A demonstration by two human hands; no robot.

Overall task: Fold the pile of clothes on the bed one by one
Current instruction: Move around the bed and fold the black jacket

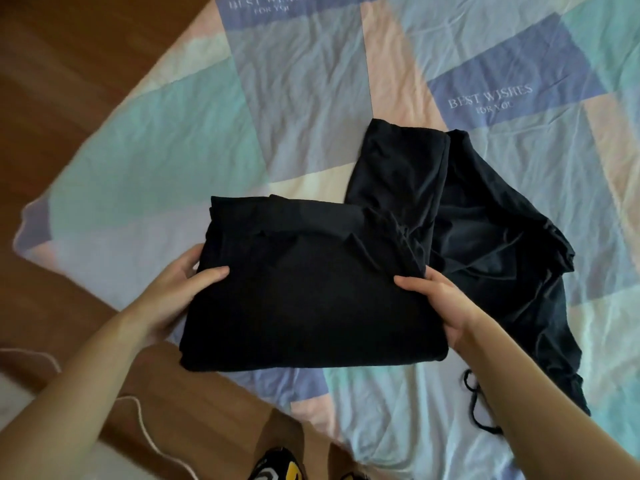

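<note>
Hands, left hand (187,282) and right hand (440,306), each grip a side edge of one folded black garment (304,292) near the bed (156,150) corner, looks finished, while a second black garment (485,237) beside it lies rumpled, unfolded.

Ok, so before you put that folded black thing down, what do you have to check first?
1. Left hand holds the folded black garment at its left edge: ok.
2. Right hand holds its right edge: ok.
3. Fold tidy: not ok, the top right corner is bunched.
4. Free space on the patchwork bedsheet to set it down: ok.
5. Unfolded black garment out of the way: not ok, the folded one overlaps it.
6. Any more clothes waiting: cannot tell.
</note>
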